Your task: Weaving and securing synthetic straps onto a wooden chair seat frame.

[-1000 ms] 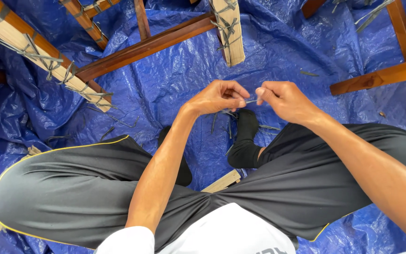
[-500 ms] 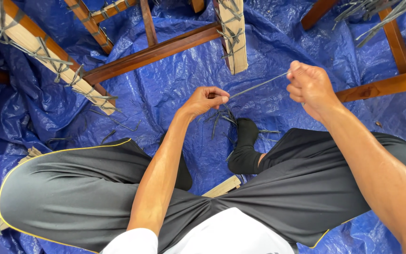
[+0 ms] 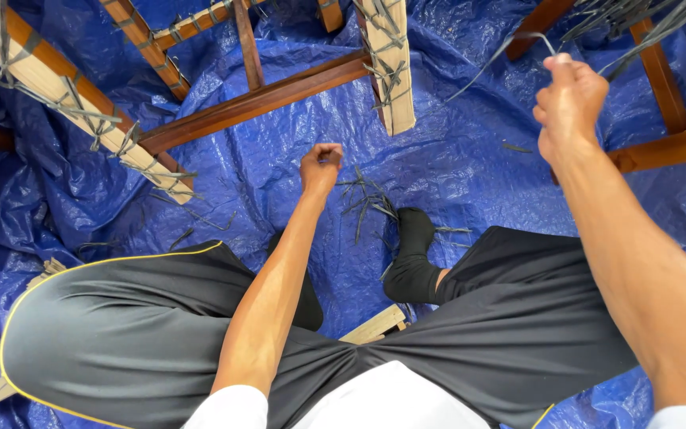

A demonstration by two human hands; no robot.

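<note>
I sit cross-legged on a blue tarp (image 3: 470, 159). My right hand (image 3: 569, 103) is raised at the upper right, closed on a thin grey strip (image 3: 498, 54) that arcs up from my fingers and trails down to the left with a free end. My left hand (image 3: 321, 167) is lower, at the centre, curled into a fist above the tarp; nothing shows in it. Just right of it, short grey strip scraps (image 3: 367, 199) lie scattered beside my black-socked foot (image 3: 414, 238).
Dark wooden frame rails (image 3: 256, 103) cross the tarp ahead. Pale slats lashed with grey strips stand at the top centre (image 3: 387, 63) and upper left (image 3: 57, 103). More rails (image 3: 668, 147) and a bundle of grey strips (image 3: 637, 20) are at the upper right.
My hands were together on the strip over my foot. My right hand has pulled it up and to the right, and the strip has come free of my left hand, which stayed low.
</note>
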